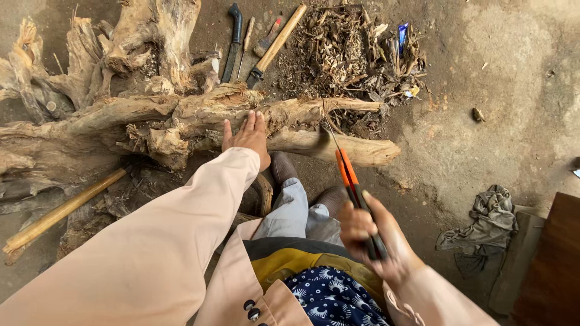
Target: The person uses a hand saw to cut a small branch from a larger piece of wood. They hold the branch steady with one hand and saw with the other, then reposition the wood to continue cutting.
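Note:
A large gnarled driftwood root (151,115) lies across the ground in front of me. My left hand (248,137) rests flat on one of its branches (338,148), fingers together and pointing away. My right hand (374,238) grips the black handle of a small hand saw (350,181) with an orange guard; its thin blade points up toward the branch. My knees and shoes show between the two arms.
Several hand tools (254,42) with wooden and black handles lie behind the root, beside a heap of wood scraps (356,51). A long wooden handle (60,211) lies at the left. A crumpled grey rag (483,226) and a brown board (553,259) sit at the right.

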